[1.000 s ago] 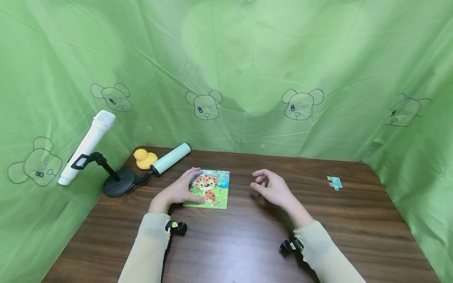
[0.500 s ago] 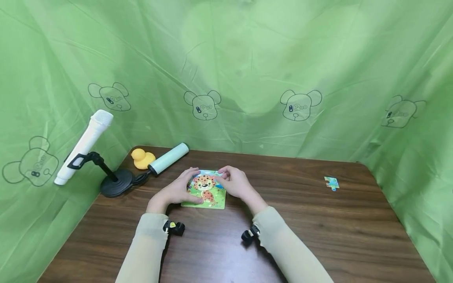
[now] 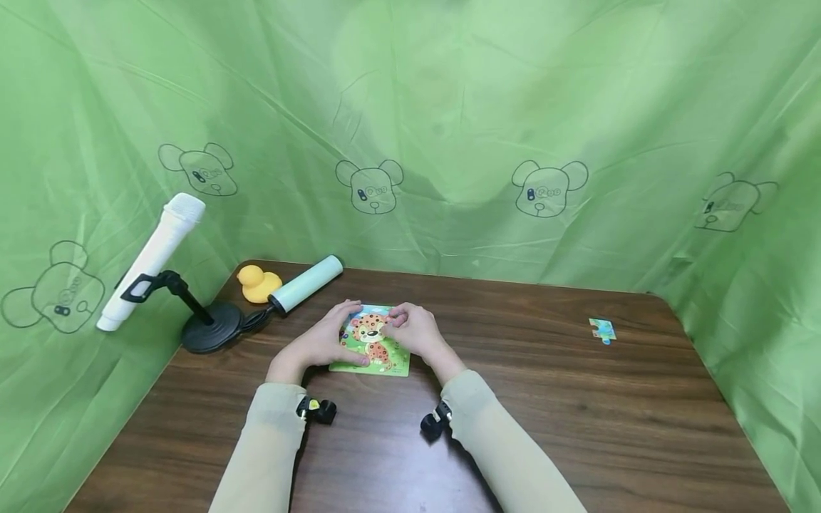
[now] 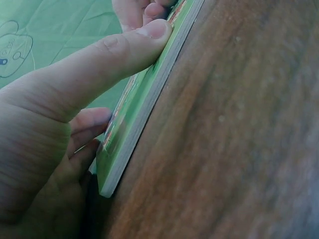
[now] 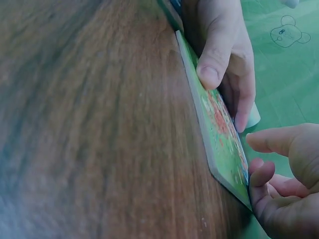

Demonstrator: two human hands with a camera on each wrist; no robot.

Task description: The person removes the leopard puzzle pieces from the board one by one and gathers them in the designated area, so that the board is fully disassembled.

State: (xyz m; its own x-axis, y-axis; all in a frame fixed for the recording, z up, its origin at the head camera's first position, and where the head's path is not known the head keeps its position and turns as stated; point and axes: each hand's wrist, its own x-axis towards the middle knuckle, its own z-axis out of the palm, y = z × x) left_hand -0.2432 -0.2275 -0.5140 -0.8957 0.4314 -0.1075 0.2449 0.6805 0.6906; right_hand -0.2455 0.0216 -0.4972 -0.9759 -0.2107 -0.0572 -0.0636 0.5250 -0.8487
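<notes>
A square jigsaw puzzle [image 3: 378, 362] with a spotted cartoon leopard lies flat on the brown table. My left hand [image 3: 318, 345] rests over its left side. The straight left thumb [image 4: 119, 52] touches the picture near the lower edge, and the other fingers lie along the far left edge. My right hand [image 3: 415, 330] is over the upper right part of the puzzle, its fingers [image 5: 261, 174] bent and its thumb [image 5: 271, 140] extended. Nothing shows between thumb and fingers in the right wrist view. That hand covers the puzzle's upper right corner.
A loose puzzle piece [image 3: 603, 330] lies far right on the table [image 3: 545, 413]. At the back left are a yellow toy duck [image 3: 259, 284], a pale green cylinder [image 3: 308, 283] with a black end, and a white microphone [image 3: 150, 260] on a black stand [image 3: 212, 328]. Green cloth [image 3: 449, 128] surrounds the table.
My right hand has moved left from the bare table onto the puzzle's upper right part, then slightly further left. The left hand has stayed on the puzzle's left side.
</notes>
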